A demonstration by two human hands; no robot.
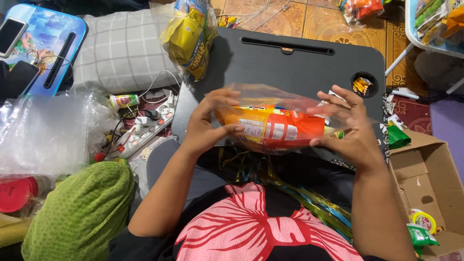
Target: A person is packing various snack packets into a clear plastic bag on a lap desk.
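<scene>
A clear plastic bag (270,96) filled with orange and yellow snack packets (275,126) is held above the near edge of a black lap table (299,65). My left hand (210,121) grips the bag's left end, thumb underneath. At the right end, my right hand (348,123) holds it with fingers spread over the top. Both hands hold the bag sideways in front of my chest.
A second clear bag of yellow snack packets (191,34) leans on the table's far left corner. The table's cup hole (363,84) holds small wrappers. An open cardboard box (425,183) sits at right, a white power strip (145,128) and crumpled plastic (48,133) at left, a green cloth (82,212) below.
</scene>
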